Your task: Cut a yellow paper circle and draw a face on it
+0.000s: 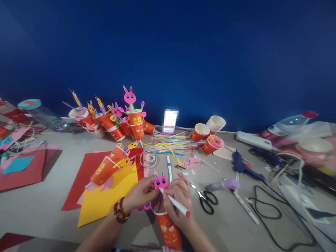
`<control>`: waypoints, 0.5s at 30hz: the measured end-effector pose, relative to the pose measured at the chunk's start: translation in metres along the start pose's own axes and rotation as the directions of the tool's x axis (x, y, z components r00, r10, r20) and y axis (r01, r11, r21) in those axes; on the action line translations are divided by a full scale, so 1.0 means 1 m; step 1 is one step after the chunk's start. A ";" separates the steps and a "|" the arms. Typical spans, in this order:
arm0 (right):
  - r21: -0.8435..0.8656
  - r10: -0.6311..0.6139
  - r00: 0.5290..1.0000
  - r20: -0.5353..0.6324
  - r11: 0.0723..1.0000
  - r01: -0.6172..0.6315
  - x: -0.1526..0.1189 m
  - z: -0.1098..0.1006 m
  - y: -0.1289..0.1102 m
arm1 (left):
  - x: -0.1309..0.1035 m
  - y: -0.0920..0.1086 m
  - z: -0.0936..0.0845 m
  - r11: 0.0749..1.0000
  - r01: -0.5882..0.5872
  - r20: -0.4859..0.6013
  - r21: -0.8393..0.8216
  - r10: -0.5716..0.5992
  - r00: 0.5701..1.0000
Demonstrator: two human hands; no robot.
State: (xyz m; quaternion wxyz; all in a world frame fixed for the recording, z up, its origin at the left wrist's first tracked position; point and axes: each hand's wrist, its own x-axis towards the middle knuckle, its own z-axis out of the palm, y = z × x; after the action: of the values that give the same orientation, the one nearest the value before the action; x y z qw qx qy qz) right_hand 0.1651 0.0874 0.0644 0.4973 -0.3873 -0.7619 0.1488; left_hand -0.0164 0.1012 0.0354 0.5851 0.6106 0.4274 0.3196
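Observation:
My left hand, with a beaded bracelet on the wrist, pinches the edge of a pink paper rabbit face with eyes and upright ears. The face stands above a red paper cup with gold print, which lies tilted toward me. Between the fingers of my right hand is a white marker with a red end. Its tip is at the lower part of the rabbit face; whether it touches is too small to tell. A small pink paper piece shows just below my left hand.
Black-handled scissors, a purple glue stick and a blue glue gun with a looping cord lie to the right. Yellow paper lies at left under another decorated cup. Pipe cleaners and several finished cups stand behind.

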 end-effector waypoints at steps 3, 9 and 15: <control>0.006 -0.005 1.000 -0.012 1.000 0.005 0.000 0.000 0.000 | 0.000 -0.001 0.000 1.000 0.003 0.003 0.006 -0.003 1.000; 0.005 -0.009 1.000 -0.013 1.000 0.009 -0.001 0.001 0.001 | 0.000 0.002 0.000 1.000 -0.006 0.003 0.010 0.006 1.000; 0.005 -0.006 1.000 -0.007 1.000 0.006 -0.001 0.001 0.001 | 0.001 0.001 0.000 1.000 -0.008 0.004 0.000 0.008 1.000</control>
State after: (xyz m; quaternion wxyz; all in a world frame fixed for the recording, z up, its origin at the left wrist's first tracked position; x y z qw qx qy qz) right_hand 0.1651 0.0878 0.0626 0.5016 -0.3842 -0.7609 0.1479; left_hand -0.0155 0.1018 0.0360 0.5847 0.6129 0.4238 0.3208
